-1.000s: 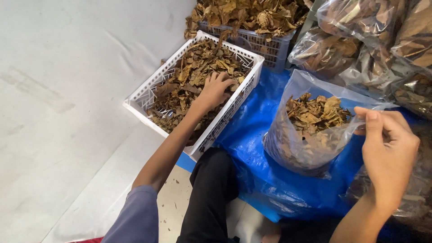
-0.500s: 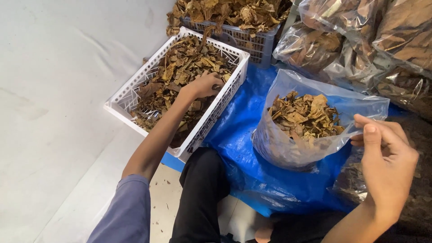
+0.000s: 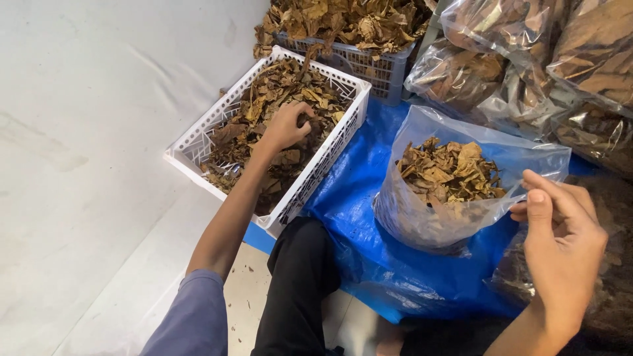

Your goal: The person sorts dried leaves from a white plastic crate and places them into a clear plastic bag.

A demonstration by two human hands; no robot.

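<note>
A white lattice basket full of dried brown leaves stands on the floor to my left. My left hand reaches into it, fingers curled down into the leaves near the middle. In front of me, on a blue tarp, a clear plastic bag stands open, half full of dried leaf pieces. My right hand pinches the bag's rim on its right side between thumb and fingers.
A grey-blue crate heaped with dried leaves stands behind the basket. Several clear bags of leaves are stacked at the back right. My leg in black trousers lies between basket and bag. A white sheet covers the left.
The view shifts a little. My left hand stays near the middle of the basket and its fingers curl deeper into the leaves. My right hand keeps its hold on the bag's rim.
</note>
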